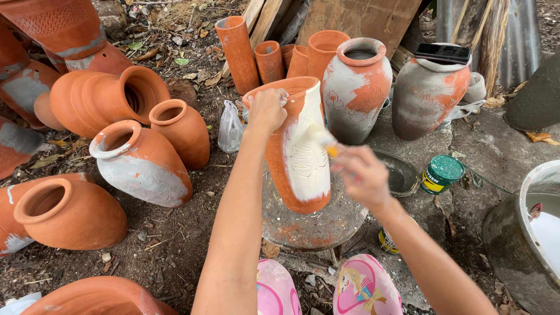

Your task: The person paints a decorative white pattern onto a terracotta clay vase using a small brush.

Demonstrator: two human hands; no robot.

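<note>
A tall terracotta vase [284, 169] stands tilted on a round turntable [318, 224], one side coated in white paint over a carved pattern. My left hand [265, 109] grips the vase's rim at the top. My right hand [360, 175] is shut on a paintbrush [326, 143] with a yellow ferrule, its bristles blurred against the white painted side of the vase.
Several clay pots lie on the dirt at left, one partly whitewashed [143, 166]. Two grey-washed vases [357, 87] [429, 90] stand behind. A green-lidded can [441, 173], a shallow bowl [402, 172] and a bucket of white paint [528, 233] are at right. Pink slippers [364, 289] below.
</note>
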